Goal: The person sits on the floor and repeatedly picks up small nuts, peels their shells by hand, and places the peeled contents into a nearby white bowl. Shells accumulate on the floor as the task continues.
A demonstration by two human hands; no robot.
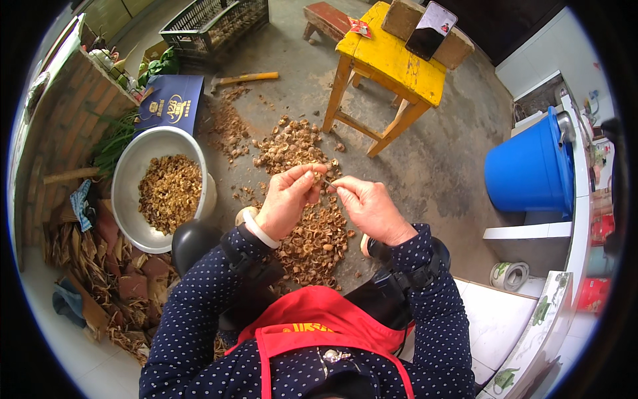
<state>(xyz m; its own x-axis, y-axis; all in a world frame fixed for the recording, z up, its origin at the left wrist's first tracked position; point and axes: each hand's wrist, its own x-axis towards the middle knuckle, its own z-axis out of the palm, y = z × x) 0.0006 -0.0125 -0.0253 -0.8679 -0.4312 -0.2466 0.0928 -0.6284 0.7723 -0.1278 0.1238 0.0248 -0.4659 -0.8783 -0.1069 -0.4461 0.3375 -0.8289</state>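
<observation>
My left hand [294,199] pinches a small piece of cracked walnut [319,176] between thumb and fingers. Close on its right, my right hand [366,204] grips a thin metal pick [329,184], whose tip meets the nut piece. Both hands are over a heap of walnut shells [314,239] on the floor. More nuts and shells [289,142] lie just beyond the hands. To the left, a large metal basin [122,199] holds a pile of walnut kernels [172,192].
A yellow wooden stool [389,55] bears a propped phone [431,30]. A hammer [246,78] lies on the floor near a black plastic crate [199,37] and a blue paper bag [170,102]. At the right stands a blue bucket [523,164]; firewood and husks [109,269] are at lower left.
</observation>
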